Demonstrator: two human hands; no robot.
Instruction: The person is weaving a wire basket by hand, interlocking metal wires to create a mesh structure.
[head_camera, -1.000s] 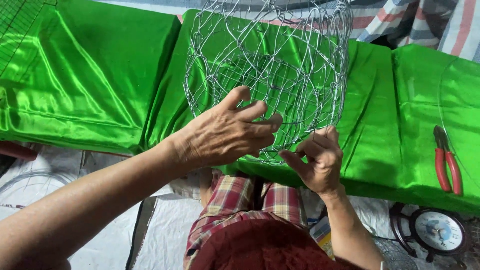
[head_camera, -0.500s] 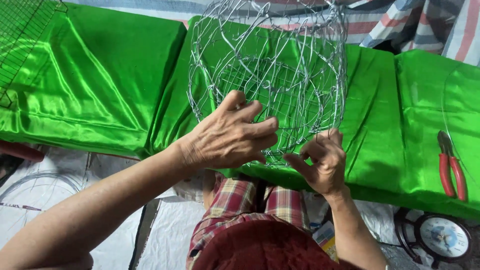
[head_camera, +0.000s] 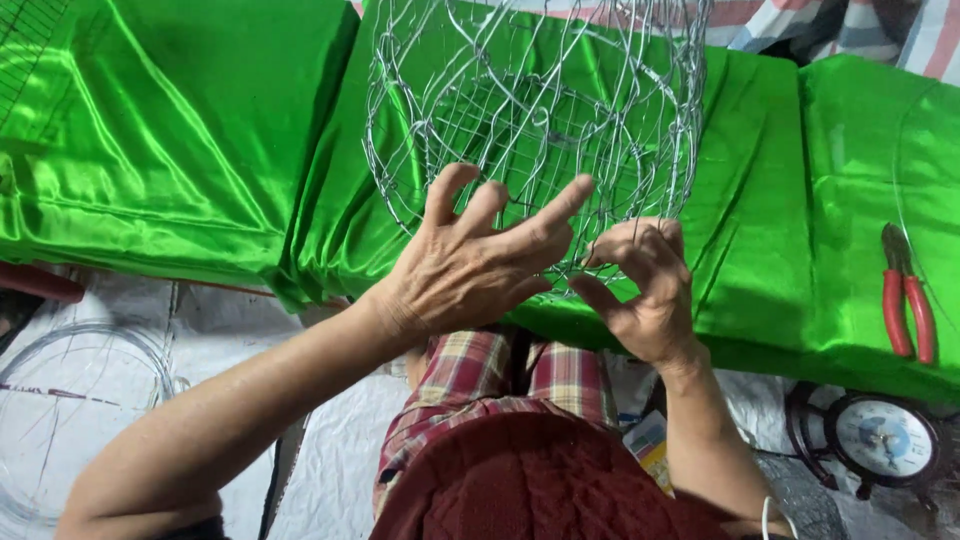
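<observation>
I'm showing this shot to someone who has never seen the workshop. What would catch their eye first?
Most striking is the bright green satin cloth spread across the top of the picture, with a silvery wire frame standing on it at centre. Just below, the left hand spreads its fingers against the frame while the right hand pinches its lower rim. Red-handled pliers lie on the cloth at far right.

The wire frame (head_camera: 535, 120) runs off the top edge (its lower rim hidden behind both hands).
</observation>
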